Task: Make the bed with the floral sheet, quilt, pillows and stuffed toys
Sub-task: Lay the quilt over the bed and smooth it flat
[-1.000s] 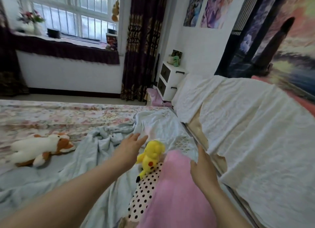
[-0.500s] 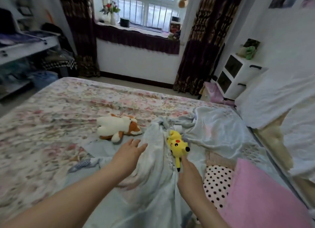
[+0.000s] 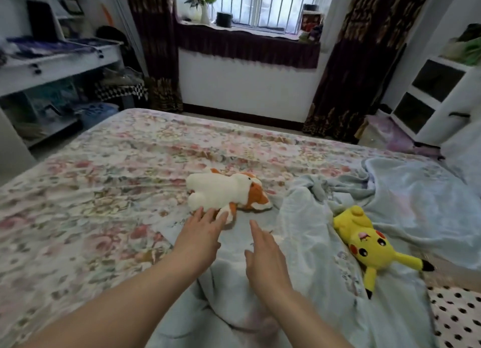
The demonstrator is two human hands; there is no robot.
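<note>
The floral sheet (image 3: 104, 191) lay flat to the left of the rumpled pale quilt (image 3: 312, 256), with a spotted pillow (image 3: 458, 319) at the quilt's right edge. The white toy dog (image 3: 221, 191) sat at the quilt's far edge, and the yellow toy (image 3: 369, 241), held in the right hand (image 3: 265, 259) a moment before, now lay released on the quilt's right half. The left hand (image 3: 200, 238) and the right were both empty, fingers straight, reaching for the dog, probably to clear the quilt for spreading.
</note>
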